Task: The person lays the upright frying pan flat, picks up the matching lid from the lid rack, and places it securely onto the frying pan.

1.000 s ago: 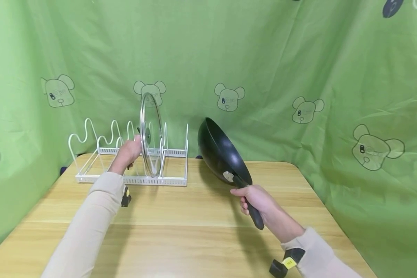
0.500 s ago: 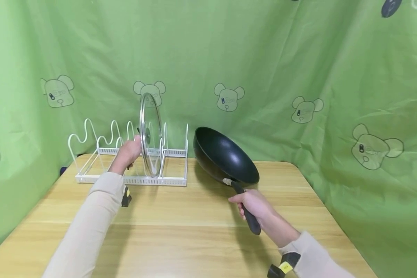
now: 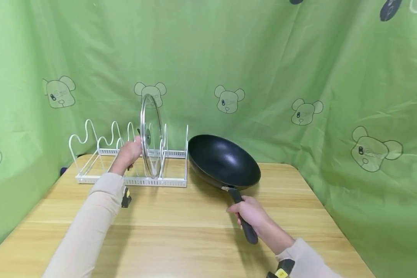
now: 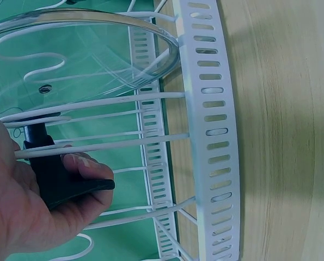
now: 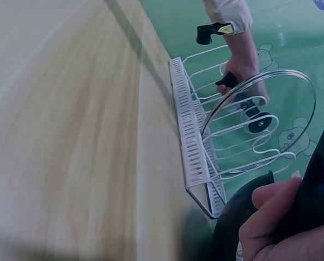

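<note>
My left hand grips the black knob handle of a glass lid. The lid stands on edge between the wires of a white rack, its metal rim facing up. In the left wrist view, fingers curl round the handle among the wires. My right hand grips the handle of a black wok. The wok, tilted with its hollow towards me, is right beside the rack's right end. Only part of the wok shows in the right wrist view.
The rack stands at the back left of a wooden table, with several wire dividers left of the lid. A green curtain with bear faces hangs behind the table and along its sides.
The wok has turned from steeply tilted to flatter, its hollow now more visible, and has shifted left towards the rack. My right hand has come slightly nearer. The left hand and lid stay put.
</note>
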{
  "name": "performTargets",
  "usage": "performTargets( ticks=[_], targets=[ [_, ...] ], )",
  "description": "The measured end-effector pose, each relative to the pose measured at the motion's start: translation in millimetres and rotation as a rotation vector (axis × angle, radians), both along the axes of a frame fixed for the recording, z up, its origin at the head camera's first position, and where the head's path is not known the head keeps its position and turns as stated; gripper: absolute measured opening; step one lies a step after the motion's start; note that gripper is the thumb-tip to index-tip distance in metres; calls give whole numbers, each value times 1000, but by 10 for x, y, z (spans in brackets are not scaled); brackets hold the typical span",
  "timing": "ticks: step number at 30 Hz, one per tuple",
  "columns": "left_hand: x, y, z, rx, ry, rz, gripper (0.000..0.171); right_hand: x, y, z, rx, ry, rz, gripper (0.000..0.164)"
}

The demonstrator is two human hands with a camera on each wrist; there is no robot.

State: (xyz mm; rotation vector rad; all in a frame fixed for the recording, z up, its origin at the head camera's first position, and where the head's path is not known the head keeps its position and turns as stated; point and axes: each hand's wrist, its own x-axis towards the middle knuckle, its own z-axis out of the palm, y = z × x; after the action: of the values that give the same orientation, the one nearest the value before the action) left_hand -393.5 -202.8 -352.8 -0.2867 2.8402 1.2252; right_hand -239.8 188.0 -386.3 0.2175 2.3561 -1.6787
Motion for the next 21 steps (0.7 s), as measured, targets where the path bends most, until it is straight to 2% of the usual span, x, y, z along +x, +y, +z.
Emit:
performTargets(
  ticks=[12,21],
  targets=[
    [0,4,3,1,-3,-2,82,16,8,-138,72,43,13,35],
    [-3,-4,-2,-4,6,1,83,14,1,-217,76,66,7,35]
  ],
)
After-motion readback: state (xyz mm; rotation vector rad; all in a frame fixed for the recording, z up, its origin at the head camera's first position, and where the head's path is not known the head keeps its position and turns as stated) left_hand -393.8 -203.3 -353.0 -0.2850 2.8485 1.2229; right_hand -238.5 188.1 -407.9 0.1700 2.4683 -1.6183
